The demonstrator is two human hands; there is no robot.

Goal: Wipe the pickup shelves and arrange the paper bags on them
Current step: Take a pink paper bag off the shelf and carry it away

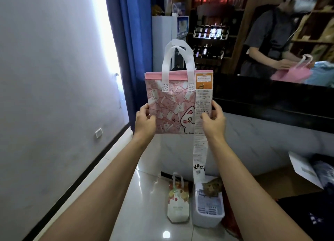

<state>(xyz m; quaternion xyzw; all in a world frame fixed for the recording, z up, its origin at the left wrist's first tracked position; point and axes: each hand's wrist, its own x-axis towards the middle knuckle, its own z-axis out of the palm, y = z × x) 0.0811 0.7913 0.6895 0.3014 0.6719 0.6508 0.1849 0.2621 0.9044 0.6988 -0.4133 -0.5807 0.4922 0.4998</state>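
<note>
Pink bag (173,107) hangs pinched at both side edges, left hand (144,121) and right hand (214,119) apart; best keep it level and mind the dangling receipt (199,150).

Centre frame: left hand (144,118) and right hand (214,118) grip pink bag (171,107) by its sides; receipt (200,132) hangs from its right edge.

Lighting's pretty uneven here. A blown-out strip of daylight (106,41) on the far left washes the wall (45,78) pale, while the far right shelving (216,32) sits dim and murky. The glossy floor (144,195) throws back a small hot spot near the bottom. Wide-angle bending stretches the edges, and the person far right (267,41) is smeared with blur.
</note>
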